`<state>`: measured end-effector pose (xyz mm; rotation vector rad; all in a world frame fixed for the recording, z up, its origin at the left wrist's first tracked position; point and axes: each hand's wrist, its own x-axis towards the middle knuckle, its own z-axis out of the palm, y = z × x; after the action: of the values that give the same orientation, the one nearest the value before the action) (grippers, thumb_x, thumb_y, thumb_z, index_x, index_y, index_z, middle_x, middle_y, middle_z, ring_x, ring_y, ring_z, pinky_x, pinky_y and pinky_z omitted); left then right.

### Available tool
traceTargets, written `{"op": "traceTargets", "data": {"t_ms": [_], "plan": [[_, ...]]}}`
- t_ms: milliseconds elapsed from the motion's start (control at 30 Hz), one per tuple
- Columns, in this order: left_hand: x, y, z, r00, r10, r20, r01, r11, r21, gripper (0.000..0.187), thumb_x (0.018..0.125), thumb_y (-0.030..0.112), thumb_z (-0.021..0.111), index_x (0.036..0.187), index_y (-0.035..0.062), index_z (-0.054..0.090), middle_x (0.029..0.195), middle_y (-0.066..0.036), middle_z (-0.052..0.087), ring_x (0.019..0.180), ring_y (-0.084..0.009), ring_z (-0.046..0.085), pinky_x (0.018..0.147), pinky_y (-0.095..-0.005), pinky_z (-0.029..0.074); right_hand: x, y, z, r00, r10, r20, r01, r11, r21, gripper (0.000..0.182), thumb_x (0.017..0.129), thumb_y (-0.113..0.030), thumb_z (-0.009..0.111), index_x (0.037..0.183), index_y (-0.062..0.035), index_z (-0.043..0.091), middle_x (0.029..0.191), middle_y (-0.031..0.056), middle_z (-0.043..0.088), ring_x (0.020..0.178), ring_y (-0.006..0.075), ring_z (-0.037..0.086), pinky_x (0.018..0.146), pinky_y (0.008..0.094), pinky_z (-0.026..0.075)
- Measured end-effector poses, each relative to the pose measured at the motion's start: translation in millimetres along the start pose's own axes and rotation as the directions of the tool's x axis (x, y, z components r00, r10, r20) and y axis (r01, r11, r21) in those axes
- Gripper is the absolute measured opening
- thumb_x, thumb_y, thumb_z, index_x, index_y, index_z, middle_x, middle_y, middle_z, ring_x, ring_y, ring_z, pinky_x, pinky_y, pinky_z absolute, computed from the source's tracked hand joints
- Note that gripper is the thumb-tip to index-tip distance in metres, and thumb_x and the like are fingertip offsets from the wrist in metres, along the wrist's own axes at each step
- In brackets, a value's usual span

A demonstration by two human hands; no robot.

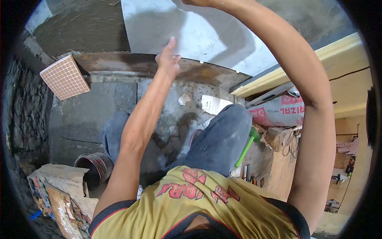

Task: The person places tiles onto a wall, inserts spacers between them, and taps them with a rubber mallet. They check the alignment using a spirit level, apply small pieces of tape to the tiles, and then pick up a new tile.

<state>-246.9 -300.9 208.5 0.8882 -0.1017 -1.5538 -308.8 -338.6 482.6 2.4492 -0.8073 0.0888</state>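
Pale grey wall tiles (159,32) cover the upper middle of the view, with a thin joint between them and small white spacers along their lower edge. My left hand (168,59) is at that lower edge, holding nothing, its fingers apart and one stretched up over the tile face. Whether it presses on the tile is hard to make out. At the top edge of the view, my right hand (199,2) reaches over the tiles; its fingers are mostly cut off. Left of the tiles, wet grey mortar (83,30) coats the wall.
A loose tile (65,77), grid-patterned back showing, leans at left. A bucket (94,169) and cardboard (59,177) are lower left. Right of my knees are a green-handled mallet (247,145), a cement bag (276,111) and a wooden board (282,171). Torn paper (215,104) lies on the floor.
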Motion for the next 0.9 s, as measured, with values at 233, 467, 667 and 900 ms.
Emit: {"op": "traceTargets", "data": {"t_ms": [233,467,667,900], "plan": [[-22,8,0,0.998,-0.002,0.061,-0.002,0.998,0.065,0.078,0.077,0.039,0.088,0.136,0.0024,0.052,0.134,-0.011,0.055,0.117,-0.0326,0.051,0.09,-0.0449,0.045,-10,4,15,0.982,-0.111,-0.151,0.117,0.993,0.028,0.007,0.075,-0.005,0.063,0.078,0.0001,0.066,0.083,0.0208,0.066,0.085,0.0382,0.065,0.074,0.0461,0.055],[-14,8,-3,1.0,-0.01,0.027,0.006,0.989,0.145,0.076,0.078,0.04,0.086,0.136,0.0044,0.052,0.135,-0.008,0.054,0.115,-0.0251,0.05,0.094,-0.0403,0.042,-18,-5,9,0.998,0.041,-0.039,-0.039,0.998,0.053,0.012,0.083,-0.002,0.058,0.094,-0.0009,0.064,0.1,0.0205,0.066,0.098,0.0402,0.066,0.081,0.048,0.056],[-18,13,-4,0.997,-0.067,-0.03,0.071,0.977,0.199,0.069,0.083,0.038,0.081,0.136,0.0043,0.051,0.128,-0.007,0.055,0.11,-0.0233,0.051,0.093,-0.0398,0.043,-22,-11,10,0.989,0.125,-0.076,-0.119,0.99,0.08,0.01,0.081,0.0,0.059,0.091,0.002,0.061,0.098,0.0223,0.065,0.096,0.0393,0.066,0.077,0.0475,0.058],[-68,77,27,0.731,0.648,0.212,-0.679,0.663,0.315,0.031,0.098,0.026,0.064,0.122,0.0074,0.063,0.086,0.001,0.063,0.067,-0.0098,0.057,0.055,-0.026,0.044,-28,-20,9,0.975,0.182,-0.127,-0.167,0.979,0.116,0.011,0.082,-0.001,0.059,0.093,0.0025,0.06,0.101,0.0206,0.061,0.098,0.0368,0.064,0.076,0.046,0.058]]}}
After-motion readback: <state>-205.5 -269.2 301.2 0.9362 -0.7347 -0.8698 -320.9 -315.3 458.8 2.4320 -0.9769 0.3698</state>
